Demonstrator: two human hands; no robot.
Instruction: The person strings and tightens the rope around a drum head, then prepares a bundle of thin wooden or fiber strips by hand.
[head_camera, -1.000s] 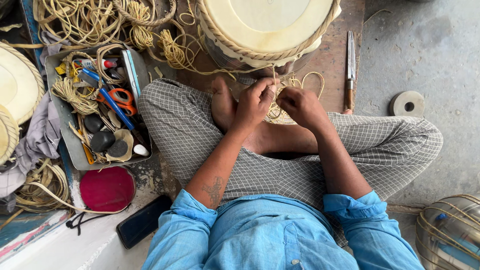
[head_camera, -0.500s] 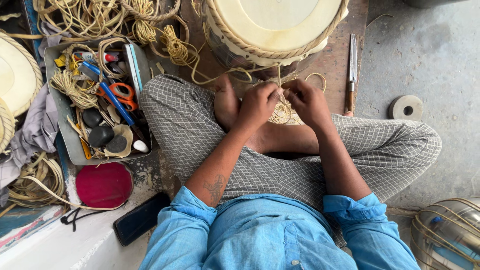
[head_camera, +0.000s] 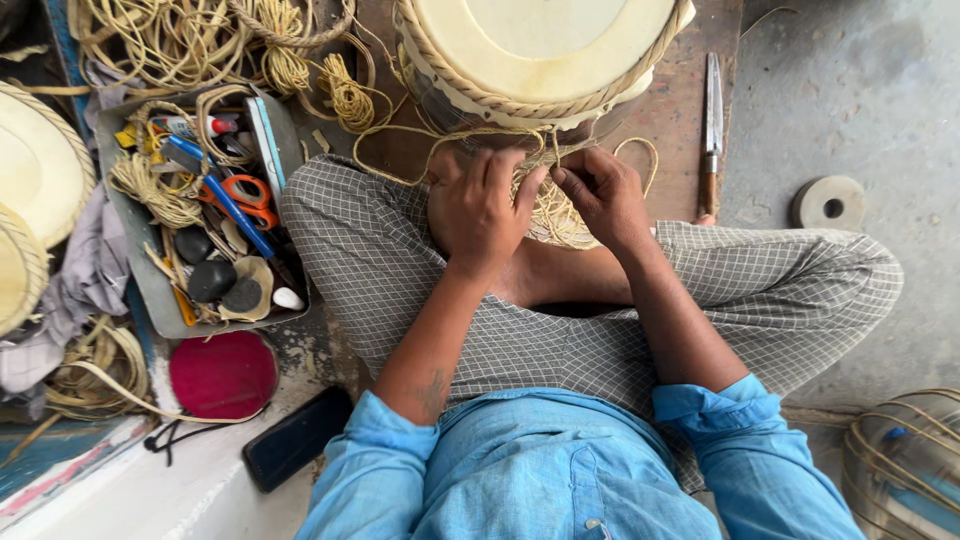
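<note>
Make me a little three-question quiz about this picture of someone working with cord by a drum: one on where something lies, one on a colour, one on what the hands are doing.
1. Where does the knife lie?
A. In the tray
B. On the wooden board to the right of the drum
C. On the person's lap

2. What colour are the handles of the scissors in the tray?
A. Orange
B. Green
C. White

3. What are the two hands doing?
A. Resting flat on the knees
B. Holding the dark phone
C. Both gripping the pale cord just below the drum

Answers:
1. B: it lies lengthways on the board beside the drum, apart from it.
2. A: the orange loops show among the tools.
3. C: the left hand and the right hand close on the cord over the crossed legs.
</note>
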